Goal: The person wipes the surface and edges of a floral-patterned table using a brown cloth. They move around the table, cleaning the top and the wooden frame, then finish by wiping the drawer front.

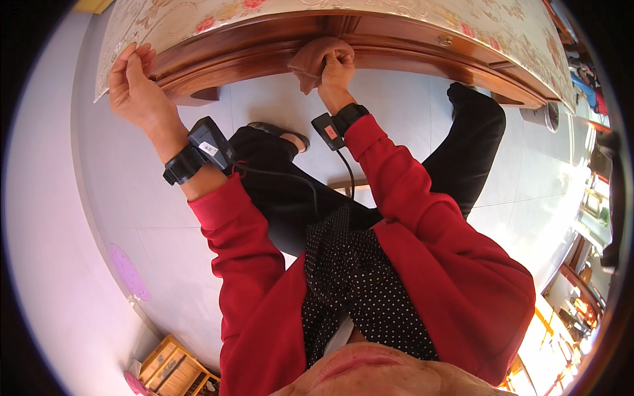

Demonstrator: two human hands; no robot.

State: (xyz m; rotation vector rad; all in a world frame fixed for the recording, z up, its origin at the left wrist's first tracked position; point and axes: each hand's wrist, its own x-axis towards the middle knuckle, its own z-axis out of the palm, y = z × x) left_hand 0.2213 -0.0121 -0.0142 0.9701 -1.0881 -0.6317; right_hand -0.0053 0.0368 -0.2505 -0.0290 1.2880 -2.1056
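Note:
My right hand (338,74) grips a folded brownish-pink cloth (312,62) between thumb and fingers, in front of the brown wooden table's side. Part of the cloth hangs down to the left of the hand. My left hand (136,86) is raised well apart from it, near the left corner of the flowered tablecloth (277,6). Its fingers are curled and its thumb lies close to them; whether something thin is pinched there cannot be told. Each wrist wears a black strap with a small black box and a cable.
The wooden table (396,44) spans the top, with a round drawer pull (446,41). A bin (542,116) stands under its right end. My black-trousered legs reach towards the table over a pale tiled floor (158,257). A small wooden rack (173,369) is at lower left, beside the white wall.

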